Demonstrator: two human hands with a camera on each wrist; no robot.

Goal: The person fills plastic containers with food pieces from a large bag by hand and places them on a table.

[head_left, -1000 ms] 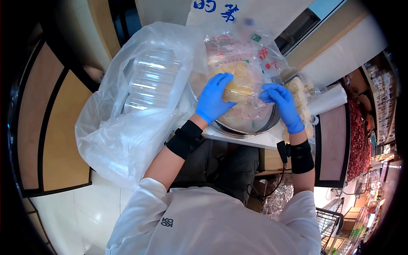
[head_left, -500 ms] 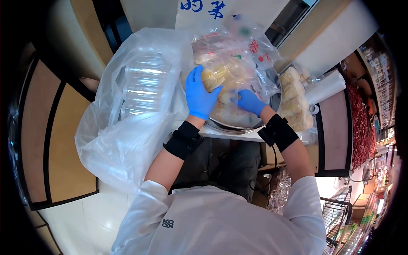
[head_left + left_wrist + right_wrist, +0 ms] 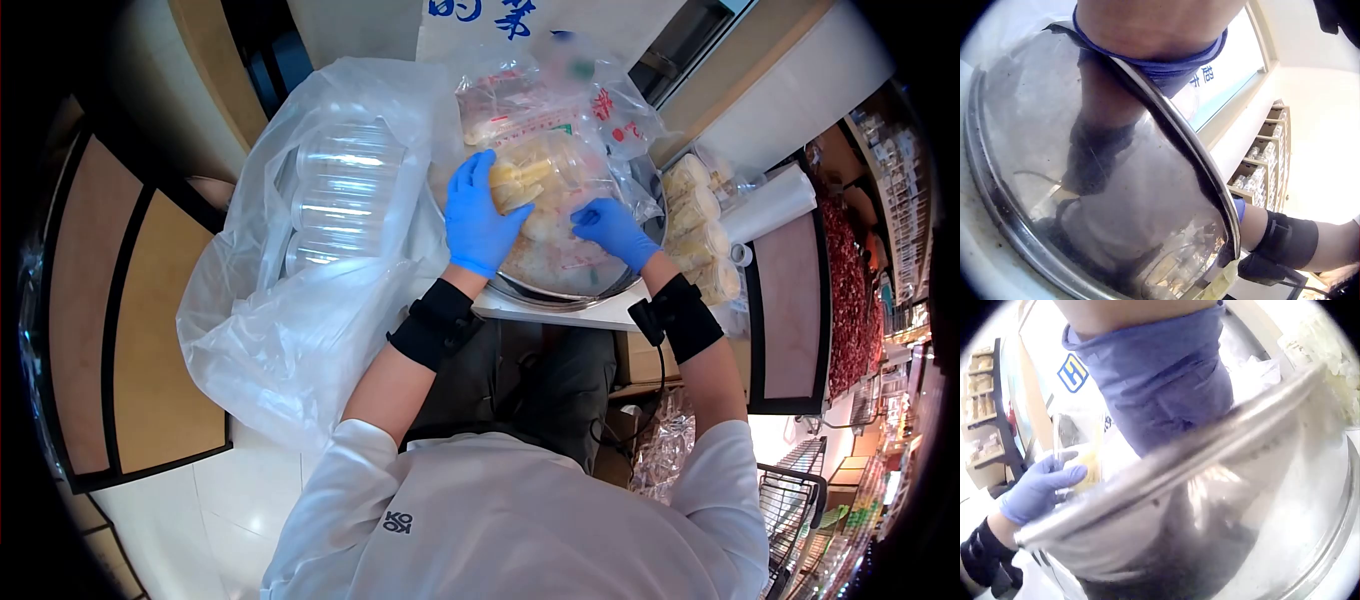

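My gloved left hand (image 3: 480, 220) grips a clear plastic jar (image 3: 520, 182) with yellow pieces inside, tilted over the left part of a metal basin. The right wrist view also shows the jar in that hand (image 3: 1038, 487). My gloved right hand (image 3: 615, 232) is low over the basin's right side, fingers bunched and pointing toward the jar; I cannot tell what lies between them. Under both hands the steel basin (image 3: 560, 303) holds a clear printed bag (image 3: 610, 125) and pale yellow food. Its wall (image 3: 1229, 494) hides the right fingers in the right wrist view.
To the left, a large translucent bag (image 3: 270, 330) holds a stack of clear containers (image 3: 350, 190). Several filled jars (image 3: 700, 225) stand right of the basin, beside a white roll (image 3: 770, 200). A shopping cart (image 3: 790, 500) is at lower right.
My right hand left the jar's right end, dipped down and left over the food, then drew back slightly up and right. The left hand still holds the jar, now a little further left.
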